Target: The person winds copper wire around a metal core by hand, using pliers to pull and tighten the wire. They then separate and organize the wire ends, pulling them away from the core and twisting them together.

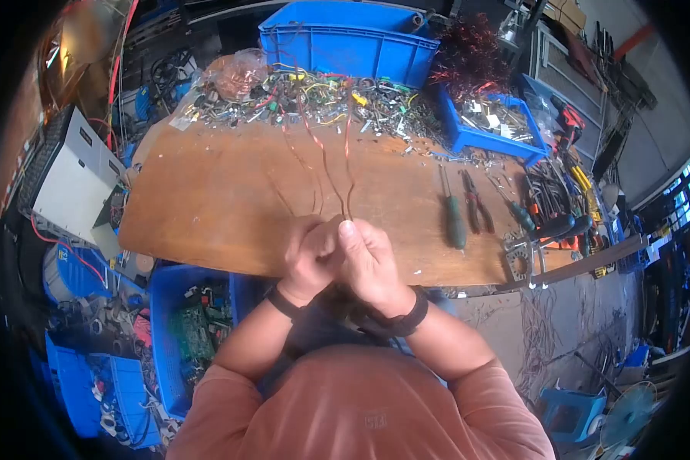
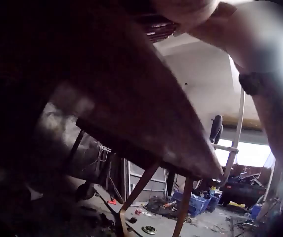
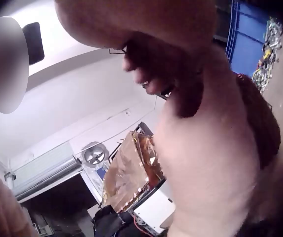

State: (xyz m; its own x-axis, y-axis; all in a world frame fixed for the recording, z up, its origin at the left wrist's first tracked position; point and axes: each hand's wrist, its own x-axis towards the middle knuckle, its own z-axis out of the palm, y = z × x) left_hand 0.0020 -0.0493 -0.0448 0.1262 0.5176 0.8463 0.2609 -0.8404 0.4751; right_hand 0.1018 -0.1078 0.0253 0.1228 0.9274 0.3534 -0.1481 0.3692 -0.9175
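Close together above the table's near edge, my left hand (image 1: 308,253) and right hand (image 1: 369,261) both grip thin copper wires (image 1: 348,162). The right thumb presses on the wires, which rise from the hands toward the back of the table. Some stretches look red and twisted. Other wire ends stick out above the left hand, whose fingers are curled. In the right wrist view, a large hand (image 3: 210,158) with curled fingers fills the middle and hides the wires. The left wrist view looks mostly at the dark underside of the table (image 2: 131,98).
Scrap bits and connectors (image 1: 391,111) heap along the back of the wooden table (image 1: 207,192), before a blue crate (image 1: 345,50). A blue tray (image 1: 460,138) sits at the back right. Screwdriver (image 1: 456,222), pliers (image 1: 478,211) and other tools lie right. A bin of circuit boards (image 1: 199,322) stands below left.
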